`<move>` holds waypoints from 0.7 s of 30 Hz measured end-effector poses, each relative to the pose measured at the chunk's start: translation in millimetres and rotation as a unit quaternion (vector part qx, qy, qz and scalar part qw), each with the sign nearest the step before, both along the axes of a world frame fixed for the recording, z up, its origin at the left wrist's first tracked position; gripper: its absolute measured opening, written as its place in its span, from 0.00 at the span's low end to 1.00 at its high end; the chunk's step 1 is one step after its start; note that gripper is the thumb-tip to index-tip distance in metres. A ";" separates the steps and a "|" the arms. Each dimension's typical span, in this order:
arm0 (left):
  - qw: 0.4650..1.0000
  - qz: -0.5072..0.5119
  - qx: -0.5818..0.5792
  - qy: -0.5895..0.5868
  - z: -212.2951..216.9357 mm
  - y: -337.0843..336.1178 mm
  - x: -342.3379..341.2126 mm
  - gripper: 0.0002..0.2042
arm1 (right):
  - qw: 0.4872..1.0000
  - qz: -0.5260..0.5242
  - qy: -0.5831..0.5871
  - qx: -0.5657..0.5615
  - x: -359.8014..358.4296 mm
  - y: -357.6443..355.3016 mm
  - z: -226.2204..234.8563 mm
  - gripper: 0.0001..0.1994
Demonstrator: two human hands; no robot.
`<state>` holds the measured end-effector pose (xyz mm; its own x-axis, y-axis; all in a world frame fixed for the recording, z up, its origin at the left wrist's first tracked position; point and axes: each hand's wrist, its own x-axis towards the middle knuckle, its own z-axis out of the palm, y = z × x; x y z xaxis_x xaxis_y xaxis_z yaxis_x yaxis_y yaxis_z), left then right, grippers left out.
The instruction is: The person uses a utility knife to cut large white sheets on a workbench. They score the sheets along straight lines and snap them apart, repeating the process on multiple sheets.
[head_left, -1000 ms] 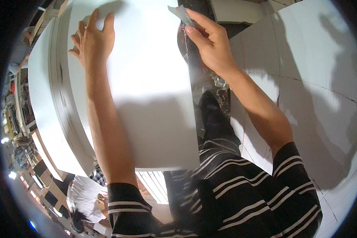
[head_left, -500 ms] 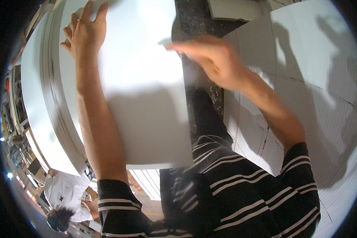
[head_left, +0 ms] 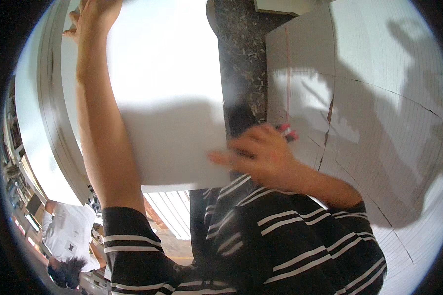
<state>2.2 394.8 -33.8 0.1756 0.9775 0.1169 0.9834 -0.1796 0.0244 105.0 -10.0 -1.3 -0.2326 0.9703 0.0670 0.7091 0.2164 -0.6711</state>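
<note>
A large white panel (head_left: 177, 162) lies in front of me, its far part glaring. My left hand (head_left: 96, 14) rests near its far left side, cut off by the upper rim. The few fingers that show are apart, with nothing seen in them. My right hand (head_left: 263, 155) is at the panel's near right edge, one finger stretched left over the surface and the others bent. Motion blurs these fingers. A small red and black object (head_left: 288, 132) shows just beyond the knuckles and appears to be in this hand; its kind is unclear.
On the right lies a broad white lined sheet (head_left: 403, 93) with dark cracks or seams. A dark strip strewn with pale scraps (head_left: 243, 54) runs between it and the panel. More pale boards (head_left: 39, 128) stand at the left. A person in white (head_left: 71, 233) is at the lower left.
My right hand has come back along the panel's right edge toward my body, and the red and black object now shows. My left hand sits farther up in view. The view has shifted slightly.
</note>
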 end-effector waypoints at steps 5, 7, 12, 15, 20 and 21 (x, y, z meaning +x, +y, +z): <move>1.000 -0.015 -0.005 -0.027 9.5 -11.8 4.2 0.35 | 0.994 0.039 0.084 -0.065 -25.2 -61.6 0.1 0.28; 1.000 -0.007 -0.011 -0.015 10.7 -9.7 4.7 0.35 | 0.988 0.009 0.151 -0.033 -22.1 -70.5 -6.1 0.31; 1.000 0.004 0.001 -0.013 2.5 -2.1 1.1 0.35 | 0.964 -0.144 0.155 0.159 37.2 7.9 -52.9 0.20; 1.000 0.024 0.005 -0.007 -1.7 2.9 -8.2 0.35 | 0.937 -0.208 0.235 0.155 62.7 94.8 -77.7 0.18; 0.999 -0.023 0.015 -0.036 0.0 4.3 -28.8 0.35 | 0.959 -0.120 0.224 0.123 54.2 155.0 -77.1 0.19; 0.998 0.005 0.011 -0.057 1.9 2.9 -32.4 0.35 | 0.967 -0.104 0.211 0.096 51.4 145.9 -73.5 0.18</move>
